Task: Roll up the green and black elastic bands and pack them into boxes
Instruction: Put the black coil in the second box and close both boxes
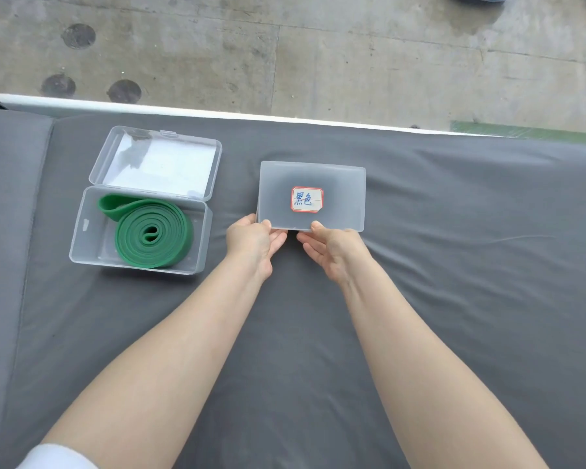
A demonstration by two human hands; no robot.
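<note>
A clear plastic box (82, 238) stands open at the left on the grey sheet, its lid (156, 160) folded back. A rolled green elastic band (153, 231) lies inside it, one loose end curling toward the box's far left corner. A second, frosted box (339, 184) lies shut in the middle, with a red-bordered label (307, 199) on its lid. My left hand (254, 238) and my right hand (329, 245) pinch its near edge, thumbs on top and fingers underneath. No black band shows; the frosted lid hides what is inside.
The grey sheet (454, 265) covers a padded surface with folds running right. Its far edge (285, 116) drops to a concrete floor (318, 52). A seam runs down the left side.
</note>
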